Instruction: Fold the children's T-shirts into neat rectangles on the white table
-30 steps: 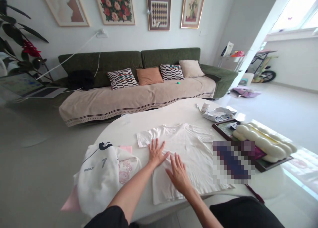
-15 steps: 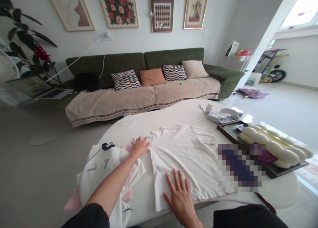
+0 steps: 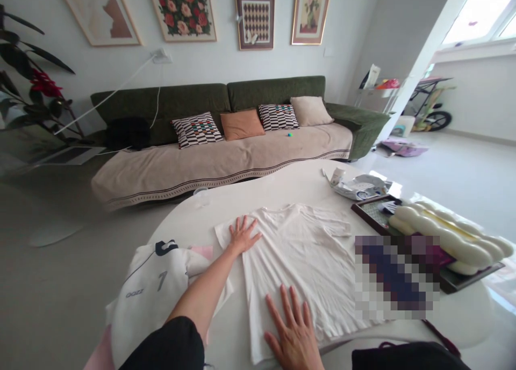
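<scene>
A white T-shirt [image 3: 298, 257] lies spread out on the white table, its neckline toward the sofa and a few creases across the body. My left hand [image 3: 244, 234] rests flat with fingers spread near the shirt's left shoulder and sleeve. Close to the near hem, my right hand [image 3: 292, 321] is pressed palm down, its fingers apart. Neither hand grips the cloth. To the left, partly behind my left forearm, sits a heap of clothes with a white jersey [image 3: 151, 278] on top and pink cloth [image 3: 201, 251] showing beneath.
On the table's right stands a dark-rimmed tray [image 3: 365, 211] with a puffy cream tissue box cover [image 3: 447, 233]. A blurred-out patch [image 3: 395, 276] lies beside it. Behind are a silver packet [image 3: 360, 187] and a clear cup [image 3: 201, 195]. A green sofa [image 3: 278, 88] stands beyond.
My left hand has slid right from the sleeve onto the shirt's shoulder, and the left sleeve now lies flatter. My right hand stays almost in place. The view has shifted slightly.
</scene>
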A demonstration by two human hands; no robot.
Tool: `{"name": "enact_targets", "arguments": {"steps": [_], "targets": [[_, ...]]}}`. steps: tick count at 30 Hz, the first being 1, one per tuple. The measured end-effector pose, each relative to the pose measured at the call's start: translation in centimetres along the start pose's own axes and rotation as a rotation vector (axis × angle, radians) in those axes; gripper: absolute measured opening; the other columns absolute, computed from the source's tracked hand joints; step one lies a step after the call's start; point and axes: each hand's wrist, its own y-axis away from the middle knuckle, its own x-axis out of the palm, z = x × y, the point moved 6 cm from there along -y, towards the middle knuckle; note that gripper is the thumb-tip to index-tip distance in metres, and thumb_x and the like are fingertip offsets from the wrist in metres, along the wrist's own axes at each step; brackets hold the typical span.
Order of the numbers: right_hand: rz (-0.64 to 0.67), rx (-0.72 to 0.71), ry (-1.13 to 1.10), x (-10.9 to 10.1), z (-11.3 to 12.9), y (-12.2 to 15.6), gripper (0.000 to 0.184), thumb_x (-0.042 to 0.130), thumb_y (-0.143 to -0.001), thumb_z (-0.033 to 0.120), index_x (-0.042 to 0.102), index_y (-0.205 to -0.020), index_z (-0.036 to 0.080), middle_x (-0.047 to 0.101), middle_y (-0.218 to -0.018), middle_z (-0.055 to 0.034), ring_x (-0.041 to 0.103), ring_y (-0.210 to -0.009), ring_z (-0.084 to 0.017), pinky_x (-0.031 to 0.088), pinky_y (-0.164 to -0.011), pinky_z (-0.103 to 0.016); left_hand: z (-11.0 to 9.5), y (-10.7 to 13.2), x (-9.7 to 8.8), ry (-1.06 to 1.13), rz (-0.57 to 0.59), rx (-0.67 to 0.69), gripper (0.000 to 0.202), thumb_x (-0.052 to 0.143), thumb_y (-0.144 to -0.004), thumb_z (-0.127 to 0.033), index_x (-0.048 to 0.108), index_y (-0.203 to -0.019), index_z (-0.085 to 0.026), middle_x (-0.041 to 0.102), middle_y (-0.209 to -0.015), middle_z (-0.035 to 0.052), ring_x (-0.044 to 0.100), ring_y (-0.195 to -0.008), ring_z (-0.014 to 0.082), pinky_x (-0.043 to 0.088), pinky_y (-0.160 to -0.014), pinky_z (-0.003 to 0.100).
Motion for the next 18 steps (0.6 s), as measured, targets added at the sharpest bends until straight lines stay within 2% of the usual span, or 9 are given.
{"name": "enact_targets", "arguments": {"steps": [4, 7, 10, 13, 15, 18], "targets": [[0.016, 0.026, -0.012, -0.2, 0.3, -0.2, 0.062, 0.047, -0.079, 0.049, 0.021, -0.134, 0.041, 0.015, -0.144, -0.0047, 0.012, -0.131, -0.035, 0.019, -0.098, -0.060, 0.2, -0.7, -0.7, 0.014, 0.074, 0.001, 0.066, 0.029, -0.078, -0.066, 0.017, -0.137, -0.039, 0.003, -0.149, 0.0014, -0.001, -0.134, 0.0329, 0.011, -0.101, 0.056], [0.002, 0.037, -0.027, 0.0, 1.6, -0.2, 0.064, 0.049, -0.078, 0.046, 0.022, -0.135, 0.039, 0.013, -0.144, -0.0051, 0.012, -0.131, -0.035, 0.019, -0.098, -0.061, 1.0, -0.8, -1.7, 0.037, 0.071, -0.016, 0.061, 0.035, -0.080, -0.060, 0.021, -0.136, -0.040, 0.013, -0.148, -0.0004, 0.008, -0.134, 0.0303, 0.015, -0.102, 0.053], [0.029, -0.068, -0.091, 1.1, 4.5, 0.1, 0.070, 0.051, -0.076, 0.046, 0.019, -0.137, 0.034, 0.010, -0.144, -0.0060, 0.014, -0.131, -0.034, 0.024, -0.098, -0.057, 3.6, -0.3, -2.9, 0.045, 0.003, -0.131, 0.054, 0.033, -0.085, -0.047, 0.024, -0.136, -0.032, 0.021, -0.145, 0.0058, 0.014, -0.132, 0.0298, 0.019, -0.100, 0.053], [0.063, -0.120, -0.141, 2.6, 7.0, 0.8, 0.072, 0.052, -0.074, 0.047, 0.024, -0.138, 0.029, 0.014, -0.143, -0.0076, 0.015, -0.130, -0.035, 0.024, -0.099, -0.056, 6.7, 0.7, -3.7, 0.066, -0.040, -0.235, 0.048, 0.039, -0.084, -0.041, 0.037, -0.130, -0.024, 0.032, -0.139, 0.0101, 0.026, -0.128, 0.0276, 0.028, -0.098, 0.044], [0.048, -0.097, -0.144, 3.1, 7.6, 1.1, 0.070, 0.052, -0.075, 0.045, 0.027, -0.137, 0.026, 0.017, -0.143, -0.0082, 0.015, -0.130, -0.035, 0.021, -0.100, -0.057, 8.1, 1.1, -4.1, 0.093, -0.051, -0.265, 0.043, 0.045, -0.082, -0.038, 0.045, -0.122, -0.022, 0.042, -0.131, 0.0094, 0.036, -0.122, 0.0242, 0.032, -0.095, 0.035], [0.080, -0.112, -0.159, 3.2, 7.6, 1.4, 0.064, 0.048, -0.078, 0.034, 0.027, -0.137, 0.026, 0.015, -0.143, -0.0064, 0.014, -0.131, -0.034, 0.020, -0.101, -0.057, 9.3, 1.3, -4.4, 0.162, -0.038, -0.320, 0.034, 0.054, -0.078, -0.030, 0.053, -0.111, -0.019, 0.055, -0.116, 0.0076, 0.048, -0.110, 0.0213, 0.037, -0.089, 0.028]]}}
